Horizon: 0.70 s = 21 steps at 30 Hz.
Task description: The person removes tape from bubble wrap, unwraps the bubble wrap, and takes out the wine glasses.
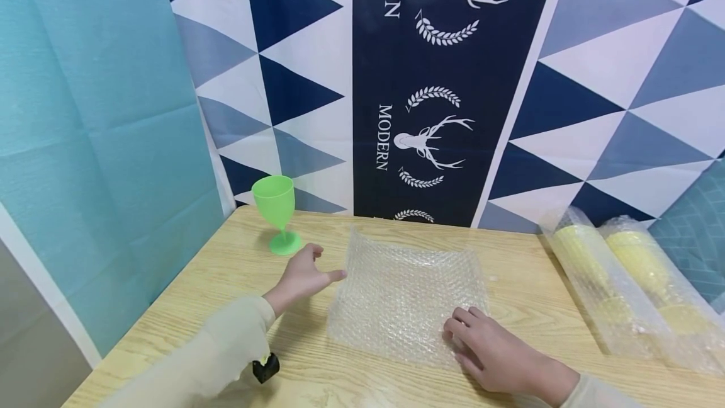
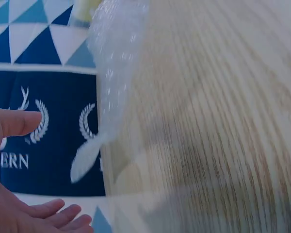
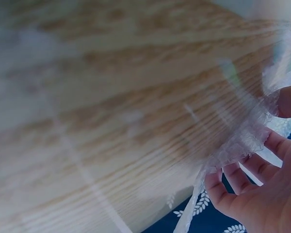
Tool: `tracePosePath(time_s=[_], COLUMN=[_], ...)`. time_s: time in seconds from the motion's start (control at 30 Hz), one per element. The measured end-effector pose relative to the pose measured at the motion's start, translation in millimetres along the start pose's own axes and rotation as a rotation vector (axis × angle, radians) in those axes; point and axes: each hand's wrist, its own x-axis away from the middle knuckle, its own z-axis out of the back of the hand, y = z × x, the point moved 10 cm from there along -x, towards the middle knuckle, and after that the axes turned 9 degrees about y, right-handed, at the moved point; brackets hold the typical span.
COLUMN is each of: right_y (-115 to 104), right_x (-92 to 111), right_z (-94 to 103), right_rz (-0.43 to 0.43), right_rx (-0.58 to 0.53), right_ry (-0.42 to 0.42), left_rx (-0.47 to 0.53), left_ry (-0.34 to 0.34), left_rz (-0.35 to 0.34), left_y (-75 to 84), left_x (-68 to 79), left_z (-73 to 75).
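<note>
A sheet of clear bubble wrap (image 1: 404, 298) lies spread on the wooden table, its far left corner sticking up. My right hand (image 1: 493, 351) rests on the sheet's right side with the fingers loosely bent. In the right wrist view the fingertips of that hand (image 3: 262, 194) touch the edge of the wrap (image 3: 240, 145). My left hand (image 1: 303, 276) is held just off the sheet's left edge, thumb and fingers spread, holding nothing. Beyond it a green plastic goblet (image 1: 274, 200) stands upright at the back left. The left wrist view also shows the left hand (image 2: 14, 208) with nothing in it.
Two yellow items, rolled in bubble wrap, lie side by side at the table's right: one bundle (image 1: 595, 276) and another (image 1: 651, 269). A patterned cloth (image 1: 306, 112) hangs along the back edge of the table (image 1: 192, 307). Teal cloth (image 1: 113, 143) hangs on the left.
</note>
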Motion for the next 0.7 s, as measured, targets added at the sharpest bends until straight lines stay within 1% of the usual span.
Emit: tracePosePath(time_s=[0.07,0.17,0.33,0.43,0.5,0.57,0.7], right_y=[0,1,1,1,1,0,0], right_x=[0,0,1,1,1,0,0], right_z=[-0.2,-1.0,-0.6,-0.1,0.2,0.3,0.5], right_rz=[-0.002,-0.006,-0.005,0.001,0.004,0.004,0.001], right_rx=[0.004,0.012,0.017,0.022,0.025,0.026,0.017], right_ry=[0.003,0.008,0.025,0.036,0.040,0.040,0.029], left_rx=[-0.017,-0.054,-0.137,-0.211,-0.293,-0.399,-0.617], left_ry=[-0.003,-0.023,-0.084,-0.132,-0.153,-0.155,-0.100], left_rz=[-0.060,-0.168,-0.369,-0.477,-0.556,-0.649,-0.858], left_y=[9.6,24.1,45.9,54.5,58.7,62.7,70.2], left_x=[4.7,11.5,25.5,36.7,44.3,51.6,64.3], left_z=[-3.3,-9.5,-22.7,-31.1,-36.6,-41.8,-50.9])
